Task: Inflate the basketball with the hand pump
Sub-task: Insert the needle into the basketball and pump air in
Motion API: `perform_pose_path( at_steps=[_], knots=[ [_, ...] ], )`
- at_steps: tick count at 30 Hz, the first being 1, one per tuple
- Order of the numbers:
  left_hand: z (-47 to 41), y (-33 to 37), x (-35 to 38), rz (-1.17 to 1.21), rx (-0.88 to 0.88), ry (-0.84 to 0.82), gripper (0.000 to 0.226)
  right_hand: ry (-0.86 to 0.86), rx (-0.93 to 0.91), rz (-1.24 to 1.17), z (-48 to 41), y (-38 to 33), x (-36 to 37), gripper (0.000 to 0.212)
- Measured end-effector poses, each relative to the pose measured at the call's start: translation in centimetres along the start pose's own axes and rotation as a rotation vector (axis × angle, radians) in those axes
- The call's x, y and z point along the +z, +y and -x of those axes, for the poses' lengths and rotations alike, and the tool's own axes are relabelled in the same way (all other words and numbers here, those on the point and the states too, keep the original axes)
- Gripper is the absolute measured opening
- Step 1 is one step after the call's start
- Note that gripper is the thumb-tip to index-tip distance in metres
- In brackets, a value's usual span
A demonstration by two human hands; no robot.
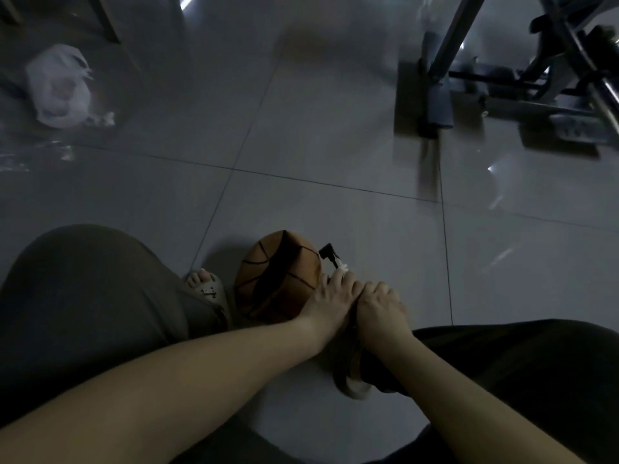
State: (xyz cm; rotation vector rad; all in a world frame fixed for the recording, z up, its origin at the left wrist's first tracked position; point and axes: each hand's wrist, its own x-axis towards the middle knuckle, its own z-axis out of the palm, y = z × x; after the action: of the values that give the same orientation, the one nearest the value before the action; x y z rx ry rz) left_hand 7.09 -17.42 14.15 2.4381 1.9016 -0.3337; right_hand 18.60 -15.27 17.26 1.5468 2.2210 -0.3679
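Note:
A partly deflated, creased orange basketball (278, 276) lies on the tiled floor between my feet. At its right edge sticks out the black angled tip and white collar of the hand pump (330, 256). My left hand (326, 296) reaches across the ball and pinches that white collar with its fingertips. Just to the right, touching it, my right hand (380, 306) is curled round a dark part that looks like the pump's body, which is mostly hidden under both hands. Whether the tip is in the ball's valve cannot be seen.
My left foot (205, 287) in a pale sandal sits left of the ball, my right sandal (355, 386) below my hands. A white plastic bag (58, 90) lies at far left. A metal-framed machine (502, 92) stands at upper right.

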Motion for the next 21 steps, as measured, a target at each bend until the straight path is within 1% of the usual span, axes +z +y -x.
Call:
perform_pose_path(
  at_steps=[3,4,5,6,7,8,9,10,11,12,13,15,16,18,21],
  knots=[
    [-0.1,-0.6,-1.2,0.018,0.071,-0.075,0.057,-0.105,0.037,-0.181,-0.1,0.4,-1.2,0.041],
    [0.0,-0.7,-1.6,0.02,0.062,-0.081,0.061,-0.121,0.049,-0.262,0.1,0.5,-1.8,0.039],
    [0.1,-0.8,-2.2,0.009,0.038,-0.056,0.06,-0.097,0.055,-0.321,0.5,0.5,-2.6,0.034],
    [0.1,-1.0,-3.2,0.015,0.002,0.041,0.054,-0.032,0.059,-0.361,0.8,0.7,-3.4,0.029],
    [-0.1,-1.2,-4.7,0.049,-0.046,0.179,0.044,0.077,0.055,-0.387,1.2,0.8,-4.5,0.025],
    [-0.4,-1.5,-6.5,0.09,-0.059,0.322,0.034,0.224,0.049,-0.391,1.7,1.0,-5.8,0.021],
    [-0.6,-1.9,-8.3,0.141,-0.024,0.446,0.025,0.387,0.044,-0.377,2.3,1.3,-7.1,0.018],
    [-1.0,-2.2,-9.9,0.175,0.034,0.5,0.019,0.54,0.032,-0.362,2.7,1.5,-8.4,0.017],
    [-1.3,-2.4,-11.1,0.187,0.074,0.539,0.016,0.651,0.025,-0.351,3.0,1.7,-9.3,0.018],
    [-1.6,-2.5,-11.5,0.187,0.082,0.571,0.017,0.698,0.022,-0.336,3.2,1.9,-9.7,0.02],
    [-1.4,-2.5,-11.5,0.193,0.062,0.588,0.018,0.681,0.023,-0.312,3.2,1.8,-9.7,0.022],
    [-0.8,-2.1,-9.5,0.167,-0.008,0.547,0.017,0.545,0.014,-0.232,2.9,1.3,-8.5,0.027],
    [-0.6,-1.7,-7.9,0.14,-0.038,0.532,0.023,0.467,-0.002,-0.18,2.6,0.9,-7.3,0.027],
    [-0.3,-1.0,-5.0,0.079,-0.063,0.496,0.035,0.366,-0.039,-0.085,1.5,0.5,-4.8,0.022],
    [-0.7,-0.6,-2.4,0.053,-0.048,0.425,0.038,0.239,0.009,-0.144,0.0,0.5,-2.3,0.016]
  ],
)
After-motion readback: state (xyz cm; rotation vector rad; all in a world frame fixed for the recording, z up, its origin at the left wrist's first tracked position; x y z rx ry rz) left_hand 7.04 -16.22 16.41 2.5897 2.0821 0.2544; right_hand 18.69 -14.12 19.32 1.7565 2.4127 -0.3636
